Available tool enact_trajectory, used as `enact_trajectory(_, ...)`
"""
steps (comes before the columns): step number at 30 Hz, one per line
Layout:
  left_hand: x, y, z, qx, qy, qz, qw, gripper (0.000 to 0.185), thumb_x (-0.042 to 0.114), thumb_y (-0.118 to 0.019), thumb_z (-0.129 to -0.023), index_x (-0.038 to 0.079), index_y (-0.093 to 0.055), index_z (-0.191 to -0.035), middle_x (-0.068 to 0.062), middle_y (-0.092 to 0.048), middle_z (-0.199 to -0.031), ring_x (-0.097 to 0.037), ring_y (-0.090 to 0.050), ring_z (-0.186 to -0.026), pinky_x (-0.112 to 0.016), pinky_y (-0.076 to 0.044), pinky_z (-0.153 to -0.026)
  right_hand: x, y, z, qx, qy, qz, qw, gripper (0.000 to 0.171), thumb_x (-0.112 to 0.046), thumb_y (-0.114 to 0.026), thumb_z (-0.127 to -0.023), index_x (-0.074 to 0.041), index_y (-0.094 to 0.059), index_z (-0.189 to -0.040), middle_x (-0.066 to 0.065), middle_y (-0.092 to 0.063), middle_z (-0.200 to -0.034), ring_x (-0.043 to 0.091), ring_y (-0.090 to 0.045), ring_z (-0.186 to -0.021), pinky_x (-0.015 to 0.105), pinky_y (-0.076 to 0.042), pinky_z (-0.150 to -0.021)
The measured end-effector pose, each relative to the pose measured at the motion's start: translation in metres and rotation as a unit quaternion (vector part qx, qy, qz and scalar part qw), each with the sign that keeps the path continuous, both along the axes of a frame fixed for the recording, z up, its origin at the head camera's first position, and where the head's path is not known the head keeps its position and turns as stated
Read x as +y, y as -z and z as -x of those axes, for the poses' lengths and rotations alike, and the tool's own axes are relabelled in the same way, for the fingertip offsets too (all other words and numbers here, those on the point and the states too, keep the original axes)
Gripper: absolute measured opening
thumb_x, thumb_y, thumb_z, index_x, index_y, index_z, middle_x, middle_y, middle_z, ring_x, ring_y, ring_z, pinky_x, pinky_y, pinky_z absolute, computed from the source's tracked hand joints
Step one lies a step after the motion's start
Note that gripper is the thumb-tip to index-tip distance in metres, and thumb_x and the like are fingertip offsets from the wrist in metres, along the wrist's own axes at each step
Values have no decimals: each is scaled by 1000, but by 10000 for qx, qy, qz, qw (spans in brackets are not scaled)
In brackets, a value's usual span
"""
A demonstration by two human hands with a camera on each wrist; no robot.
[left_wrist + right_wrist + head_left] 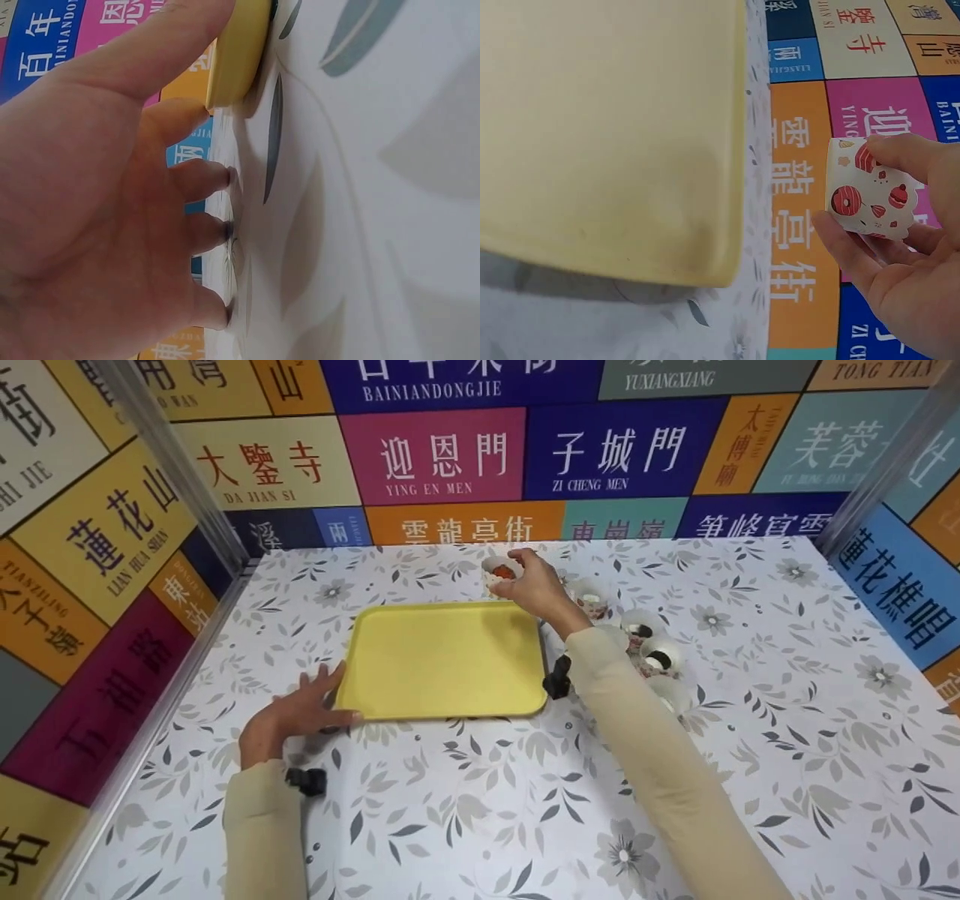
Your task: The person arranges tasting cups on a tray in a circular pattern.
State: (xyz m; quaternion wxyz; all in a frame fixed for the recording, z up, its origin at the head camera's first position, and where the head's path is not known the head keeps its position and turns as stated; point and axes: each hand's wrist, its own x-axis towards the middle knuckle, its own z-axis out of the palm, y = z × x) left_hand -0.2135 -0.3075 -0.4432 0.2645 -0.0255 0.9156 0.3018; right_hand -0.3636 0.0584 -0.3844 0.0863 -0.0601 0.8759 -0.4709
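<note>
A yellow tray (442, 660) lies flat on the floral table, also seen in the right wrist view (607, 127). My left hand (300, 712) rests at the tray's near left corner, thumb on the yellow rim (236, 52), fingertips (225, 232) on the tablecloth. My right hand (534, 585) holds a small white paper cup (501, 571) with red prints just past the tray's far right corner. The cup (866, 187) is pinched between thumb and fingers, lifted off the table.
Several more paper cups (649, 649) lie in a row to the right of the tray, partly hidden by my right forearm. Colourful sign walls (450, 457) enclose the table on three sides, with metal posts (176, 465) in the corners.
</note>
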Motion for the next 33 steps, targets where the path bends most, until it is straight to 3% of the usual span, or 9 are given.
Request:
enact_trajectory(7,0,1,1,1,22,26,10000,110,66,-71,-80,41,2,-159,-2,16,-169,-37,25,-152,-74,15,-114,-18,17,0,48,-171,-5,9998,75,-22,-76,-88,-11,-37,-152,11,-39,-160,24,-47,-139,38,-44,-114)
enact_trajectory(14,1,-2,1,-13,9,-41,10000,110,64,-72,-80,43,1,-159,-1,16,-169,-36,26,-152,-73,16,-115,-34,27,0,113,-365,-285,9989,72,-22,-77,-88,-10,-41,-149,13,-55,-143,25,-53,-131,38,-42,-114)
enact_trajectory(20,-1,-3,1,47,73,-2,10000,111,65,-71,-80,41,2,-159,-3,17,-168,-37,26,-152,-73,16,-115,-54,36,0,71,-513,-222,9984,72,-20,-76,-88,-10,-42,-150,13,-52,-147,26,-51,-134,38,-42,-114)
enact_trajectory(26,-1,-2,-1,36,32,-49,10000,112,65,-73,-79,42,2,-159,-3,17,-169,-37,25,-153,-73,14,-116,-74,49,-3,95,-531,-175,9984,73,-12,-77,-84,-7,-43,-149,15,-55,-143,25,-55,-126,34,-47,-109)
enact_trajectory(33,0,-2,-1,11,-2,-87,10000,111,64,-73,-79,43,2,-159,-1,17,-169,-36,25,-153,-73,16,-115,-81,57,-5,154,-650,-66,9977,70,-7,-75,-85,-3,-43,-147,16,-53,-145,26,-55,-127,35,-49,-107)
